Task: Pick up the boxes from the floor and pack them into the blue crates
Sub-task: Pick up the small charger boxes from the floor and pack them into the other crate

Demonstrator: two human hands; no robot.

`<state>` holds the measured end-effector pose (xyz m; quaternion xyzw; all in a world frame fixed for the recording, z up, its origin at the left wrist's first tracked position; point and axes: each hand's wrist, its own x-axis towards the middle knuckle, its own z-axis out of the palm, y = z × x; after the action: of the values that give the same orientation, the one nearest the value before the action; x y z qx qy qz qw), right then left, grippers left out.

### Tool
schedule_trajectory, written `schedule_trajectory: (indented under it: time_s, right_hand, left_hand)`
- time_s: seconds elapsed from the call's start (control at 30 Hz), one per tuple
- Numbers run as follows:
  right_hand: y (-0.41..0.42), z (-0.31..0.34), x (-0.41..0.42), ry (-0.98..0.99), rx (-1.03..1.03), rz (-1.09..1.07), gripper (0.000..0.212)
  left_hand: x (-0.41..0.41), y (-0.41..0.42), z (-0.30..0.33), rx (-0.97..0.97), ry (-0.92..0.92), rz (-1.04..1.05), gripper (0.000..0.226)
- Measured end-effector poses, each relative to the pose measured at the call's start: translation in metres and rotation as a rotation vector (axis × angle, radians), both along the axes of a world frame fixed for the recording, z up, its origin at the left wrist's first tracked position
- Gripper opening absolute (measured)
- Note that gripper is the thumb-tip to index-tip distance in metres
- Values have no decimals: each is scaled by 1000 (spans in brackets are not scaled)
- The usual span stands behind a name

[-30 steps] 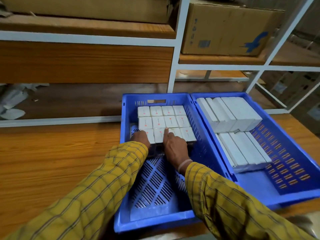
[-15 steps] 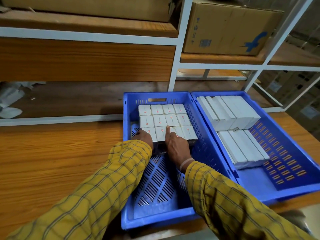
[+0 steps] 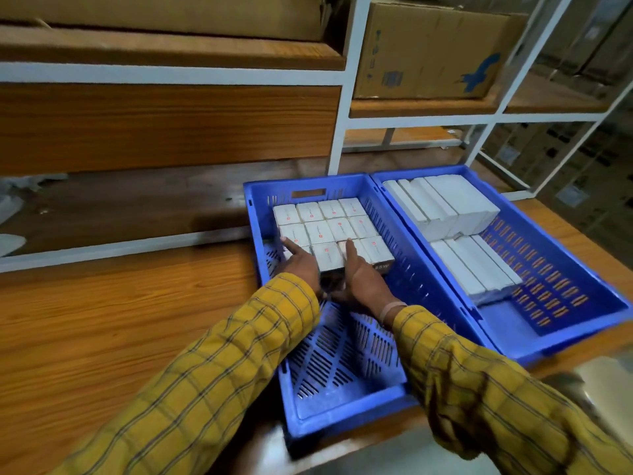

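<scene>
— Where were the boxes [image 3: 332, 231]?

— Packed at the far end of the left crate [image 3: 342, 399], straight ahead of both my hands, rows running across it.

— And your hands?

— My left hand [image 3: 301, 265] and right hand [image 3: 363, 279] lay flat-fingered, grasping nothing, against the nearest row; the left sat nearer the open corner.

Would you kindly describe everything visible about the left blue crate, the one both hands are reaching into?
The left blue crate looks like moulded plastic, rectangular, with slotted walls, a perforated floor and a handle cut-out in its far wall. It sits on a wooden surface, flush against a second blue crate. Small white boxes fill its far end in a four-wide grid; the near half shows bare floor. The left hand and right hand touch the nearest row.
</scene>
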<state>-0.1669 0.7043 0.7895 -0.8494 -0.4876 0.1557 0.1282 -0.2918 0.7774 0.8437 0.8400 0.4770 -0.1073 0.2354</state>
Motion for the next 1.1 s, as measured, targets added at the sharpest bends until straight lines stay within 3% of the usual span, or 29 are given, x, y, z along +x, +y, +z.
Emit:
schedule_trajectory:
  time_s: [0.07,0.17,0.3,0.4,0.6,0.73,0.83,1.1]
  right_hand:
    - [-15,11,-4,94,-7,-20,104]
    - [-49,28,-15,158,37,-6,114]
    - [-100,48,-34,158,177,-34,93]
    - [-139,66,-55,101,314,-57,73]
    - [-233,73,-84,-116,423,-217,76]
    - [-324,72,-117,-184,488,-401,75]
    - [-407,52,-154,-148,479,-591,79]
    - [-640,-78,-330,233,303,-1231,96]
  left_hand:
    - [-7,-5,6,45,-36,-100,129]
    - [-17,-17,9,137,-91,-250,117]
    - [-28,-34,7,87,-346,-472,67]
    - [-30,-57,10,18,-533,-632,51]
    - [-19,-139,25,-50,-698,-829,76]
    - [-19,-220,24,-103,-806,-1023,73]
    - [-27,-296,4,-194,-738,-1126,75]
    - [-110,-515,-118,-528,-165,-1350,79]
